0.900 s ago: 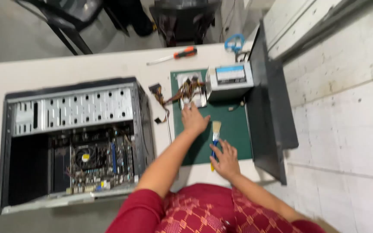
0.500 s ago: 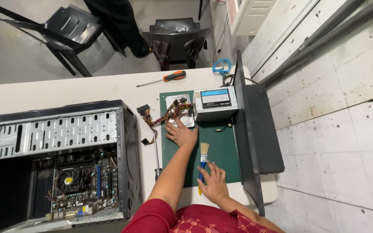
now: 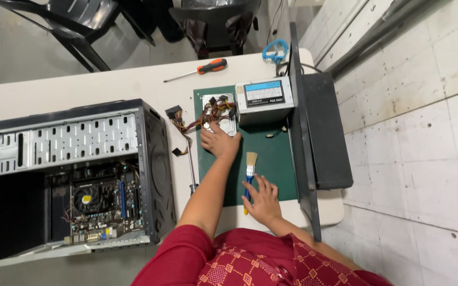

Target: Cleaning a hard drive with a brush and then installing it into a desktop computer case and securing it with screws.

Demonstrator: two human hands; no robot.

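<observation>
- The left hand [image 3: 219,143] lies palm down, fingers spread, on a silver drive [image 3: 223,119] at the upper middle of the frame, on a green mat [image 3: 271,153].
- The right hand [image 3: 263,198], lower centre, rests on the handle of a blue paintbrush [image 3: 249,175], fingers loosely spread over it; the bristles point up the frame.
- A grey power supply [image 3: 266,98] sits just right of the drive, its coloured cables [image 3: 200,116] trailing left.
- An open computer case [image 3: 75,175] fills the left side.
- An orange-handled screwdriver [image 3: 200,70] lies on the white table [image 3: 80,87] near the top.
</observation>
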